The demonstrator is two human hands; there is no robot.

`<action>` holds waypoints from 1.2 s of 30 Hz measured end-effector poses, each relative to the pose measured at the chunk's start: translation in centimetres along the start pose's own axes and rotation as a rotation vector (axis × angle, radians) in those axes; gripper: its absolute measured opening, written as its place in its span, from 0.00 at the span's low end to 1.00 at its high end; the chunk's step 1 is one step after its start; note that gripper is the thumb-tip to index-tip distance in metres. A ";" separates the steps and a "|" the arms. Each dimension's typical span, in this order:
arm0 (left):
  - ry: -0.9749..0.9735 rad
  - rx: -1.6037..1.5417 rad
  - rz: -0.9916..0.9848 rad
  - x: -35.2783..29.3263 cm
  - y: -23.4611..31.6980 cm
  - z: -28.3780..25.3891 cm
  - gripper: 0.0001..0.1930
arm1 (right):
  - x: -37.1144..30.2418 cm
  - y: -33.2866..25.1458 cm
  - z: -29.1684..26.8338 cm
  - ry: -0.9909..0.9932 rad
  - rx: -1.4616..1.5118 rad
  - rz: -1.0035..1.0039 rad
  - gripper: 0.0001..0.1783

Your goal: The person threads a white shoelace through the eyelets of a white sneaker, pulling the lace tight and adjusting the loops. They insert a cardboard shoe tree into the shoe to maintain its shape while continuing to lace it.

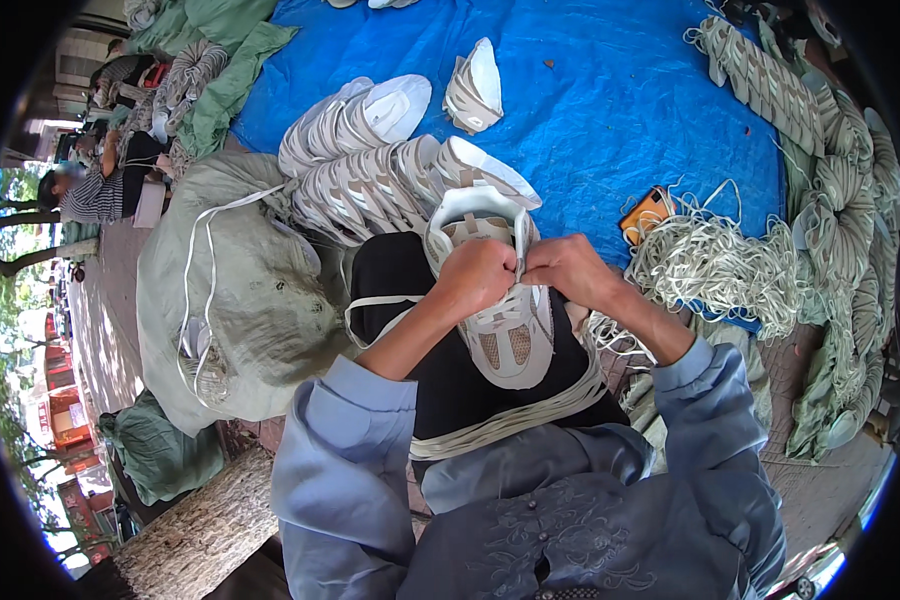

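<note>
A white and beige sneaker upper (513, 352) rests on the black cloth (382, 268) over my lap, its toe pointing toward me. My left hand (478, 276) is closed at the lacing edge of the upper. Close against it, my right hand (570, 271) pinches the opposite side of the same opening. The fingertips nearly meet, and any lace between them is hidden. Pale laces (515, 410) lie in a bundle across my lap below the toe. Another loose lace runs out past my left forearm.
Nested uppers (355, 190) lie in rows on a blue tarp (610, 110), beside a single upper (474, 88). A heap of laces (715, 265) and an orange-brown phone-like object (647, 214) are at right. A pale sack (230, 290) stands left; stacked uppers (840, 220) line the far right.
</note>
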State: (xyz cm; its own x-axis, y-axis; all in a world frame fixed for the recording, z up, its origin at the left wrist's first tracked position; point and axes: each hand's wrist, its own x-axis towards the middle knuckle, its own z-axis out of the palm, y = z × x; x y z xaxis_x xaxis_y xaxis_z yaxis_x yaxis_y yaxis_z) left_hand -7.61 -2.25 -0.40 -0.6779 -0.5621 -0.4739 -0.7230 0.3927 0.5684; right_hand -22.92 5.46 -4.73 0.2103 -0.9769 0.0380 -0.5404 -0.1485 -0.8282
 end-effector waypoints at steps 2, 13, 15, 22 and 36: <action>0.004 0.050 0.032 0.0 0.0 -0.1 0.06 | 0.1 -0.3 0.3 0.103 -0.121 -0.131 0.07; -0.003 -1.108 -0.215 -10.3 -2.0 -7.3 0.05 | 0.6 -0.1 0.3 -0.028 0.284 0.120 0.07; 0.144 -1.311 0.100 -13.9 -1.1 -8.7 0.07 | 0.8 -0.9 -0.2 -0.072 0.305 0.193 0.07; -0.030 -1.478 0.294 -13.8 3.2 -7.7 0.08 | 0.7 -10.0 1.4 0.190 -0.064 -0.364 0.07; 1.100 -1.988 0.476 -17.7 -25.3 -14.6 0.06 | 2.8 7.4 -18.4 0.642 0.851 0.289 0.13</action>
State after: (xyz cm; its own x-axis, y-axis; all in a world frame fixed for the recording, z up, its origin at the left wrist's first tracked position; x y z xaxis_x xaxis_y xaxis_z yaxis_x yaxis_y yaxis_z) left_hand 24.63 -12.88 3.36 0.0965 -0.9865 -0.1325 0.8462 0.0112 0.5328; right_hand -41.32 -1.23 -0.51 -0.4283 -0.8927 -0.1397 0.2884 0.0115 -0.9575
